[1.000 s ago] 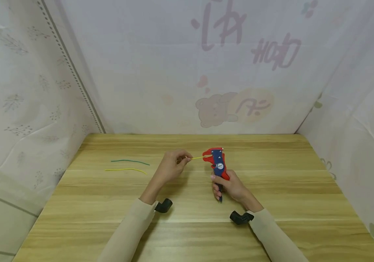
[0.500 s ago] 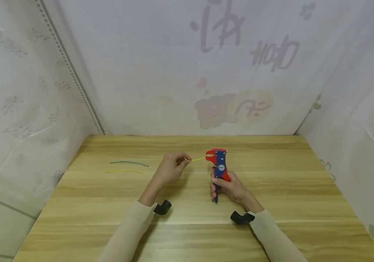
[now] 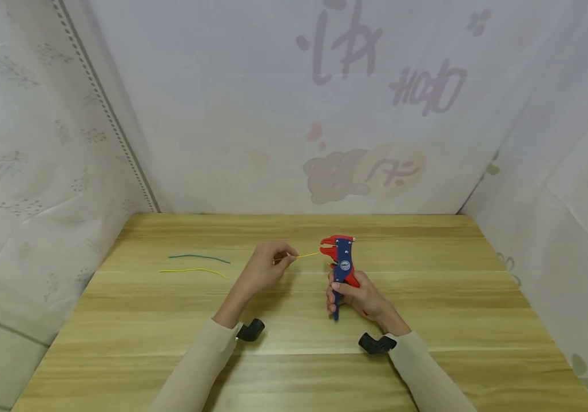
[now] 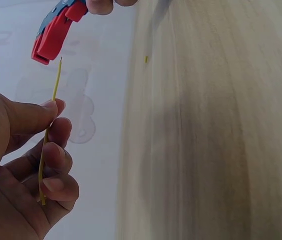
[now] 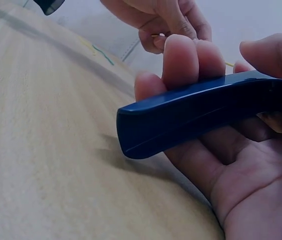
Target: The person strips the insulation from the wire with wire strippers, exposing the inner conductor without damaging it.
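My left hand [image 3: 268, 266] pinches a thin yellow wire [image 3: 306, 255] between thumb and fingers. Its rear end lies along the curled fingers in the left wrist view, and a short bare strand [image 4: 61, 59] shows at its tip. My right hand [image 3: 358, 294] grips the handles of a red and blue wire stripper [image 3: 344, 252]. The stripper's red jaws face left, parted, just beyond the wire's tip and apart from it. Close up in the right wrist view, the fingers curl round the blue handle [image 5: 195, 115].
A green wire [image 3: 199, 256] and another yellow wire [image 3: 193, 270] lie on the wooden table [image 3: 294, 377] at the left. A tiny yellow piece [image 4: 146, 59] shows near the table's far edge. White printed cloth [image 3: 222, 126] stands behind and on both sides.
One second ago the stripper's jaws were closed on the yellow wire's end. They have since parted, and the wire's tip is now out of them, slightly to the left.
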### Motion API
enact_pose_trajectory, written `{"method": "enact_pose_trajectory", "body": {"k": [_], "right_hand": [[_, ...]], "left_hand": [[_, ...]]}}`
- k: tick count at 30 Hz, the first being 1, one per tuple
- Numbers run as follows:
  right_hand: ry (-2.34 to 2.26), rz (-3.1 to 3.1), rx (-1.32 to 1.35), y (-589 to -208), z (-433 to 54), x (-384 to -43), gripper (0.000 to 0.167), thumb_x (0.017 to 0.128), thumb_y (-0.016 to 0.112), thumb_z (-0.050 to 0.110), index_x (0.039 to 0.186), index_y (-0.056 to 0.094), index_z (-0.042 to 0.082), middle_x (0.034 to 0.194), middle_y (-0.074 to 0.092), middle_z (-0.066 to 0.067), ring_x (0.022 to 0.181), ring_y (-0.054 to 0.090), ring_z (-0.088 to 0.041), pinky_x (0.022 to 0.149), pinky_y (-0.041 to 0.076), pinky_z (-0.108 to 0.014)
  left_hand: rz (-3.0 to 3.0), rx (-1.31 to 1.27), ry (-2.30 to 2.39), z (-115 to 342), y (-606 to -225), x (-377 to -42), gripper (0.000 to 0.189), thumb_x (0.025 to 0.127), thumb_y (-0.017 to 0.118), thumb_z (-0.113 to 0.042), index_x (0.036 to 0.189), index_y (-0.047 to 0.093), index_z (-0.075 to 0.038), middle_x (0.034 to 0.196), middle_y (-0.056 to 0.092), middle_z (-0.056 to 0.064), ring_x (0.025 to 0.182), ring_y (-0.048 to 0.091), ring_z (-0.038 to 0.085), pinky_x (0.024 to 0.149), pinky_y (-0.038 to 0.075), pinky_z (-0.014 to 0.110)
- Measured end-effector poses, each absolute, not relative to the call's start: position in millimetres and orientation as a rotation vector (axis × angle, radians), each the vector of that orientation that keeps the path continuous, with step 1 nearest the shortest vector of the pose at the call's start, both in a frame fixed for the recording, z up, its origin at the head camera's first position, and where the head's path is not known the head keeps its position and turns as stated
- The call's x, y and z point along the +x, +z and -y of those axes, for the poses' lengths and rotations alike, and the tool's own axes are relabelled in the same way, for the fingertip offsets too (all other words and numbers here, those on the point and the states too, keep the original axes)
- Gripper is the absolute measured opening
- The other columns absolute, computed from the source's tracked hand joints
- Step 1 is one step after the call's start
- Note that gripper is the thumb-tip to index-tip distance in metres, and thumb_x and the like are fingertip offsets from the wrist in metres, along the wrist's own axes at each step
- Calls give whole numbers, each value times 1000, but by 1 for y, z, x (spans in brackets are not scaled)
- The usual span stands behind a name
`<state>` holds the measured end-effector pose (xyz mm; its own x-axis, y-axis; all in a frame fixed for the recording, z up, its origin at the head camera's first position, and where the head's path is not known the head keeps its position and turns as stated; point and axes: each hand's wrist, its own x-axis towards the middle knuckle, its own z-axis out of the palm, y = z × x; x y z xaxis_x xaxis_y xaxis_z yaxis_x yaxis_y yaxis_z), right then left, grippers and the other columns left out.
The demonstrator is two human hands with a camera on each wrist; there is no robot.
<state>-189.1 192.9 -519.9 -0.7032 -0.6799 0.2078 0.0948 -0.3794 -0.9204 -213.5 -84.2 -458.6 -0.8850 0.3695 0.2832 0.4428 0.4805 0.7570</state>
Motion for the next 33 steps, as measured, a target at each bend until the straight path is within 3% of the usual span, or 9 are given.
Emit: {"method": "enact_pose_trajectory", "body": {"k": [8,13,24,33], "right_hand": [[-2122,-1333,-868,-520,-191,-189,22,108,42,0,118,35,-19,89,67,-13,77,70,-24,78,62,-40],[-2132,-1306,-898,-521,-190,-189,19,108,40,-2,118,37,-17,90,68,-13,77,70,-24,78,62,-40],[-2183,-1307,-894,-522,-192,-190,19,107,38,-5,120,35,-19,91,68,-13,79,71,-23,77,62,-39],[-2198,-1310,-886,-519,-198,-192,17,107,38,-5,120,40,-15,93,69,-13,79,71,-24,77,62,-40]], "left_hand": [[2678,-686,-1402,89,-459,-209,10,100,68,-4,104,76,-1,100,76,11,90,71,18,82,59,39],[2687,-688,-1395,94,-461,-207,10,100,68,-4,105,76,0,99,76,13,86,70,18,81,59,40],[2744,-631,-1420,106,-464,-199,12,102,66,-8,108,75,-3,100,75,11,95,72,22,86,58,44],[2765,-612,-1407,114,-466,-194,11,103,66,-9,108,74,-4,93,73,10,78,62,15,68,51,32]]}}
